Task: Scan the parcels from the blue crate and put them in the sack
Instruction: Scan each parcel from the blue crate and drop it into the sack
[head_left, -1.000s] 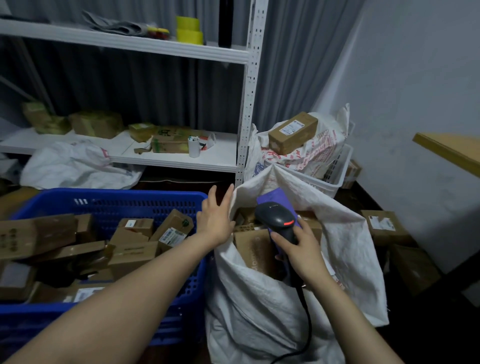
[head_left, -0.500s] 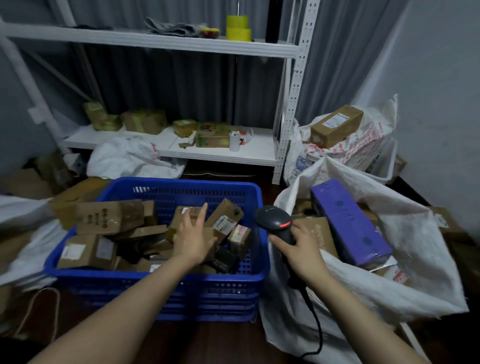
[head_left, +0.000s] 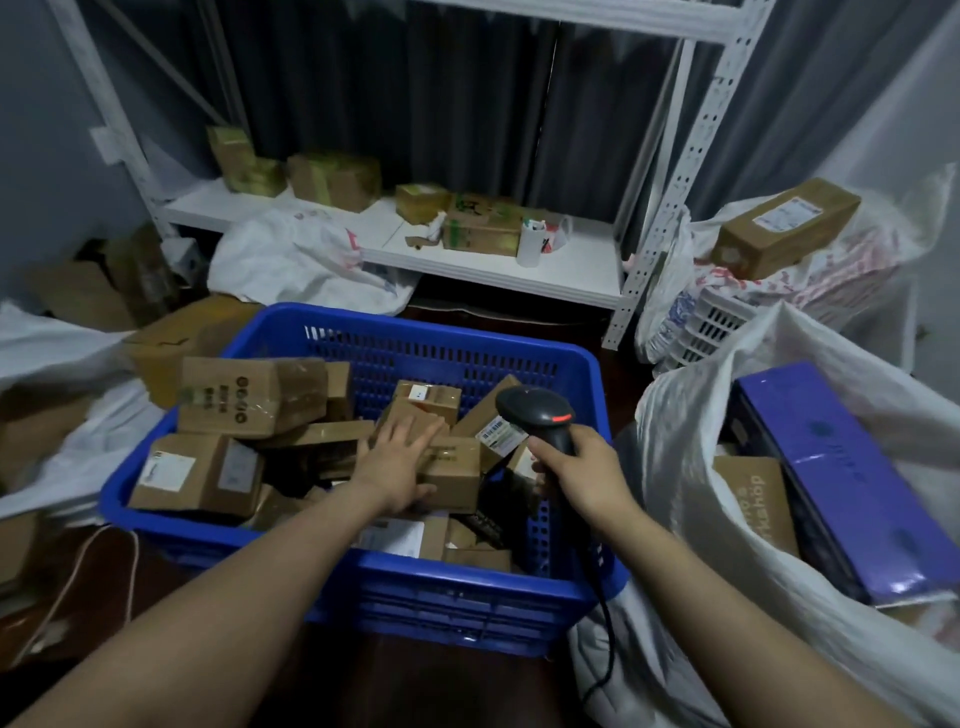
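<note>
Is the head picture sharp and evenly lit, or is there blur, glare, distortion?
Head view: dim, bluish light; left hand over the blue crate slightly motion-blurred; scanner in the right hand sharper; small highlights on the purple box; shelf post leans, wide-angle distortion.

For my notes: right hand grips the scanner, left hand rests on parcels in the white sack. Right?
No. In the head view the left hand rests on parcels in the blue crate, not the sack; the right hand grips the scanner.
</note>
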